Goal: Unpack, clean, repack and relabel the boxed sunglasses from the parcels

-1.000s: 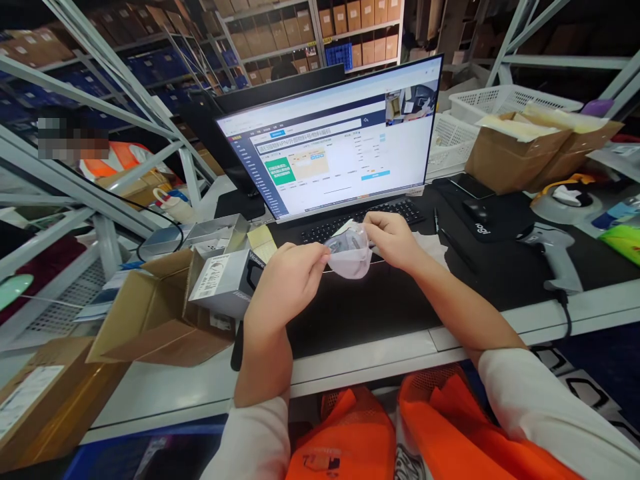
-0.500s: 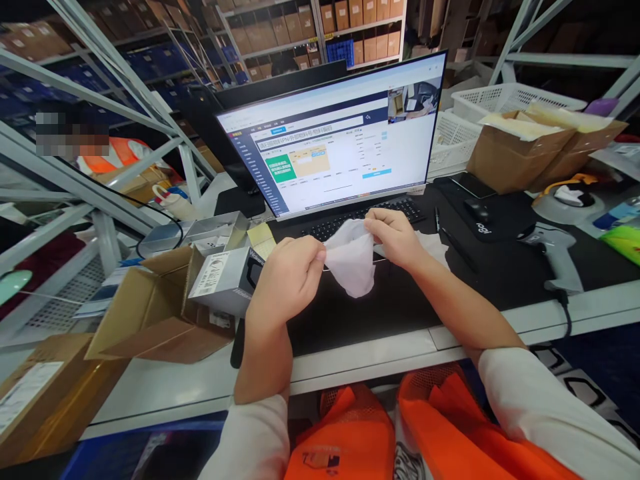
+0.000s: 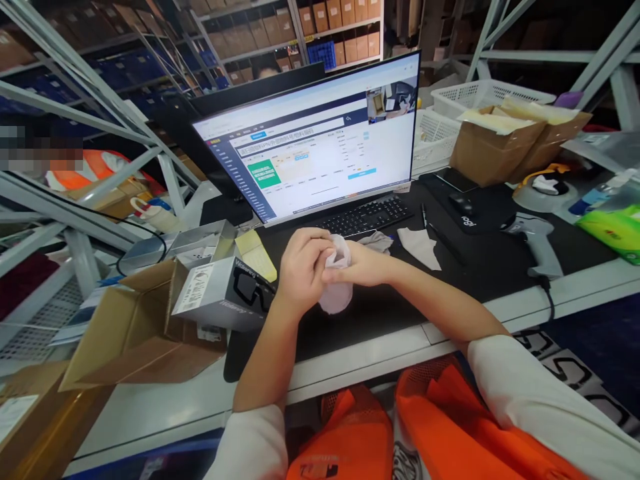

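Note:
Both my hands meet over the black desk mat (image 3: 390, 313) in front of the keyboard (image 3: 367, 215). My left hand (image 3: 300, 267) and my right hand (image 3: 367, 263) are closed together around a small pale pink pouch (image 3: 336, 293), which hangs crumpled below my fingers. What the pouch holds is hidden. A white product box with a glasses picture (image 3: 220, 293) lies just left of my left hand, leaning on an open cardboard box (image 3: 135, 333).
A monitor (image 3: 310, 143) stands behind the keyboard. A pale cloth (image 3: 420, 245), pen, mouse (image 3: 459, 202) and barcode scanner (image 3: 537, 243) lie to the right. Cardboard boxes (image 3: 505, 143) and white baskets (image 3: 480, 93) stand at back right. Another person in an orange vest (image 3: 90, 167) is at far left.
The pouch was held stretched between my two hands; my hands have now come together and bunched it up, lower and nearer to me. The view has shifted slightly.

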`<move>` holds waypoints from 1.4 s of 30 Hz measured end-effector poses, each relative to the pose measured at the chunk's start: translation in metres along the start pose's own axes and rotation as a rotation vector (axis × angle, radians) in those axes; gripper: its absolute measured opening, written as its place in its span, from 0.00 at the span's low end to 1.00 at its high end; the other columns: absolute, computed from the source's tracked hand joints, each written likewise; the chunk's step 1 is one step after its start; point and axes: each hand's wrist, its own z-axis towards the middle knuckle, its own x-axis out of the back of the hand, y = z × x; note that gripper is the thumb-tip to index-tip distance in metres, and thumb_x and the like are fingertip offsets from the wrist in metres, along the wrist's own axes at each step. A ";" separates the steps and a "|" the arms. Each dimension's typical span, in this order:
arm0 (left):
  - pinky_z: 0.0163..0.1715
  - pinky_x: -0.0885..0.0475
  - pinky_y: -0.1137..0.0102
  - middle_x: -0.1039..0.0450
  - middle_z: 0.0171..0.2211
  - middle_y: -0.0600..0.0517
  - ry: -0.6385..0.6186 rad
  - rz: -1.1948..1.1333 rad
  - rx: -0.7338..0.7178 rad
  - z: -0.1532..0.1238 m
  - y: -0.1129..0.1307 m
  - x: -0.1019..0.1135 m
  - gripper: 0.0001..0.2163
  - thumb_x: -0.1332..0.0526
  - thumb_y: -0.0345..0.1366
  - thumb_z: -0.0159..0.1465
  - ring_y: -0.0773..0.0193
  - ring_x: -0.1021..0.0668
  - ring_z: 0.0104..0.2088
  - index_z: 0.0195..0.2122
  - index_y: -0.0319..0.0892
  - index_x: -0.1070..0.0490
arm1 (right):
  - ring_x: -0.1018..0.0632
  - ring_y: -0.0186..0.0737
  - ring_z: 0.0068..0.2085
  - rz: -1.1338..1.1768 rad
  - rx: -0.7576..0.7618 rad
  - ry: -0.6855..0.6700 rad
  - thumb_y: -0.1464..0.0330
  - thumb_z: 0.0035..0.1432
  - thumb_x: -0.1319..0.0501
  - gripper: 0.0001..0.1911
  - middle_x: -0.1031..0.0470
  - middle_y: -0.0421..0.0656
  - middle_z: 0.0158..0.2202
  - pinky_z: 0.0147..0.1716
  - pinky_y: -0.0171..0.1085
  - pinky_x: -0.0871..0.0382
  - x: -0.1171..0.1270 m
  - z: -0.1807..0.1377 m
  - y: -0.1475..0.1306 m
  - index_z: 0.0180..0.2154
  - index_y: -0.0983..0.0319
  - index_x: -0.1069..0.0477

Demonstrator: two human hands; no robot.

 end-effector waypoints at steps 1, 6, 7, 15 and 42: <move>0.49 0.25 0.60 0.24 0.47 0.45 -0.014 -0.026 -0.003 0.001 0.000 -0.003 0.10 0.46 0.37 0.74 0.57 0.22 0.49 0.38 0.44 0.27 | 0.26 0.39 0.37 -0.026 -0.002 0.016 0.48 0.55 0.31 0.25 0.24 0.41 0.36 0.38 0.36 0.31 -0.001 -0.001 -0.001 0.38 0.64 0.26; 0.54 0.26 0.58 0.25 0.51 0.44 0.058 -0.072 0.142 0.001 -0.010 -0.014 0.12 0.46 0.42 0.74 0.56 0.23 0.55 0.38 0.44 0.26 | 0.26 0.37 0.32 -0.137 -0.061 -0.033 0.55 0.62 0.36 0.17 0.23 0.40 0.31 0.35 0.35 0.33 0.017 -0.006 -0.014 0.32 0.64 0.26; 0.55 0.26 0.58 0.25 0.50 0.45 0.108 -0.087 0.167 0.000 -0.016 -0.016 0.13 0.47 0.42 0.74 0.57 0.23 0.54 0.39 0.44 0.26 | 0.24 0.38 0.35 -0.124 -0.055 -0.021 0.57 0.63 0.37 0.16 0.21 0.41 0.32 0.38 0.36 0.31 0.025 -0.007 -0.017 0.33 0.63 0.24; 0.48 0.26 0.65 0.21 0.40 0.48 -0.136 -0.045 0.346 -0.008 -0.033 -0.056 0.10 0.43 0.40 0.72 0.60 0.21 0.44 0.39 0.42 0.25 | 0.20 0.45 0.43 -0.358 -0.042 0.734 0.53 0.63 0.37 0.18 0.18 0.45 0.38 0.49 0.42 0.30 0.114 -0.037 -0.024 0.33 0.62 0.21; 0.30 0.28 0.71 0.26 0.29 0.52 0.050 -0.380 0.307 0.060 0.017 0.018 0.09 0.38 0.26 0.58 0.66 0.24 0.30 0.29 0.44 0.18 | 0.25 0.49 0.62 -0.497 0.308 0.181 0.62 0.71 0.45 0.19 0.32 0.43 0.68 0.60 0.43 0.33 0.044 -0.039 -0.061 0.31 0.60 0.21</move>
